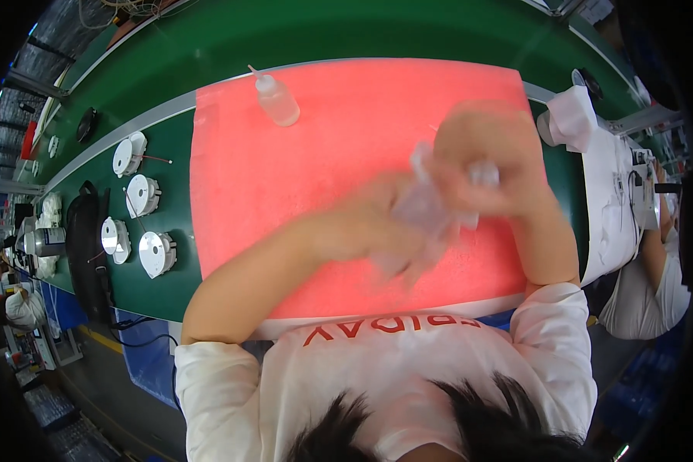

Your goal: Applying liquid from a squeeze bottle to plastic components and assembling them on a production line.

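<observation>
Both hands work close together above the pink mat, smeared by motion. My left hand reaches in from the lower left and is curled against a pale, translucent-looking piece, whose kind the blur hides. My right hand bends over from the right, its fingers closed around a crumpled white cloth or tissue. The two hands meet at the pale piece. At the mat's far left part stands a clear squeeze bottle with a thin pink-tipped nozzle, touched by neither hand.
Several round white housings with thin wires lie left of the mat on the green table. A black bag lies beyond them. At the right are a white cloth-draped container and another person's arm beside a white-covered surface.
</observation>
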`<action>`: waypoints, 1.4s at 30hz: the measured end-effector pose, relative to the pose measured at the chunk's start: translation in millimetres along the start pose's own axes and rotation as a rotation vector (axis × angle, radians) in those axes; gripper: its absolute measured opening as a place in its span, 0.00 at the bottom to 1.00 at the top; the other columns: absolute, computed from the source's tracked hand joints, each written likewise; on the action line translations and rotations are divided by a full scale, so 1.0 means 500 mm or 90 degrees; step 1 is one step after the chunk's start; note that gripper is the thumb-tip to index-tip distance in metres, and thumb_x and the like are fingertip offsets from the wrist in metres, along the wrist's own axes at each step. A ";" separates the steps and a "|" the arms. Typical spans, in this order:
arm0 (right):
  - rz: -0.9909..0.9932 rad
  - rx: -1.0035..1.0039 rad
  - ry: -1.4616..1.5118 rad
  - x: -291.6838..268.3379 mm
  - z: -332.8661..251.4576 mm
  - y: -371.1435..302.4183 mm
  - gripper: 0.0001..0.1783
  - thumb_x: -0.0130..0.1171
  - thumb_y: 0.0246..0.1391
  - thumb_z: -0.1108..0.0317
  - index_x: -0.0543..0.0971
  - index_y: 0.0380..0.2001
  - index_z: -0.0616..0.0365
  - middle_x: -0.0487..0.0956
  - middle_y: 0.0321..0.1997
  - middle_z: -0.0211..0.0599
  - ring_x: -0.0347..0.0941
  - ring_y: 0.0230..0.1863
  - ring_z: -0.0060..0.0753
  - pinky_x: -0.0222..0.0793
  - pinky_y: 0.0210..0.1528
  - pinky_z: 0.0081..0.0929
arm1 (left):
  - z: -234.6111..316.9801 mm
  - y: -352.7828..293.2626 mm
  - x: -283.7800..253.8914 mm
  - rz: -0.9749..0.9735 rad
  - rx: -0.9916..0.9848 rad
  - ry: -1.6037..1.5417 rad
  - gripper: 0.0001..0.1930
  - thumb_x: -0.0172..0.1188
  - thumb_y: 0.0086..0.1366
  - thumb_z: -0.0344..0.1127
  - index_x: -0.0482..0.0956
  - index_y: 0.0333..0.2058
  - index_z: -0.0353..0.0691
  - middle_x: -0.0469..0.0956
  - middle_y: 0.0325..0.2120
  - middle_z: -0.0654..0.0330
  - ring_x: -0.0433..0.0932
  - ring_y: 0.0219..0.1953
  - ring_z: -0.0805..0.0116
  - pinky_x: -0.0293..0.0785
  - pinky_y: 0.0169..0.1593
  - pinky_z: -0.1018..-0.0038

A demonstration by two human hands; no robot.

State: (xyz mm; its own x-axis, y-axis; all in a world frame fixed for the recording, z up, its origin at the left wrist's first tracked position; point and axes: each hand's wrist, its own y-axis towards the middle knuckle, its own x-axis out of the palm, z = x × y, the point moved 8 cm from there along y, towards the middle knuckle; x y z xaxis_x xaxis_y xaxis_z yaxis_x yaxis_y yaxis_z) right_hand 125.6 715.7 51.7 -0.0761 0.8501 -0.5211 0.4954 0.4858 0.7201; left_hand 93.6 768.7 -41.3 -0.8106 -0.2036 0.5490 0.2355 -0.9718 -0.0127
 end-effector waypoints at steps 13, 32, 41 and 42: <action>-0.054 -0.060 -0.022 0.022 -0.017 -0.006 0.08 0.57 0.30 0.79 0.68 0.12 0.56 0.67 0.12 0.29 0.61 0.12 0.28 0.54 0.15 0.21 | 0.022 -0.019 -0.042 0.168 0.022 0.331 0.22 0.56 0.42 0.28 0.67 0.41 0.36 0.71 0.26 0.60 0.72 0.26 0.70 0.69 0.31 0.73; 0.038 0.030 0.157 0.022 -0.004 -0.015 0.10 0.57 0.35 0.78 0.66 0.13 0.55 0.66 0.12 0.28 0.60 0.11 0.22 0.53 0.14 0.20 | 0.031 -0.015 -0.030 0.149 0.169 0.359 0.16 0.55 0.38 0.25 0.69 0.31 0.37 0.72 0.23 0.65 0.71 0.28 0.75 0.68 0.32 0.78; 0.192 0.322 0.490 0.018 0.048 -0.038 0.11 0.57 0.44 0.76 0.65 0.17 0.56 0.65 0.15 0.24 0.62 0.16 0.13 0.56 0.16 0.16 | 0.057 -0.024 -0.027 0.181 0.199 0.402 0.18 0.55 0.36 0.27 0.68 0.33 0.37 0.68 0.29 0.62 0.67 0.32 0.73 0.64 0.36 0.76; 0.221 0.334 0.503 0.013 0.051 -0.039 0.11 0.57 0.44 0.75 0.65 0.17 0.56 0.65 0.15 0.26 0.63 0.16 0.14 0.57 0.16 0.17 | 0.057 -0.027 -0.026 0.181 0.198 0.401 0.18 0.55 0.36 0.27 0.68 0.33 0.37 0.68 0.29 0.62 0.67 0.32 0.73 0.64 0.36 0.76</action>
State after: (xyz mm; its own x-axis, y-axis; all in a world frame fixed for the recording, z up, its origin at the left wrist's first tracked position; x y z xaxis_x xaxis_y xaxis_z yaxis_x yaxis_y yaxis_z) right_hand 137.7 706.8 22.6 -0.3118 0.9113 0.2688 0.9029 0.1962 0.3824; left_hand 116.5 787.6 -24.3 -0.8270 -0.5618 -0.0223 0.5462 -0.8122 0.2052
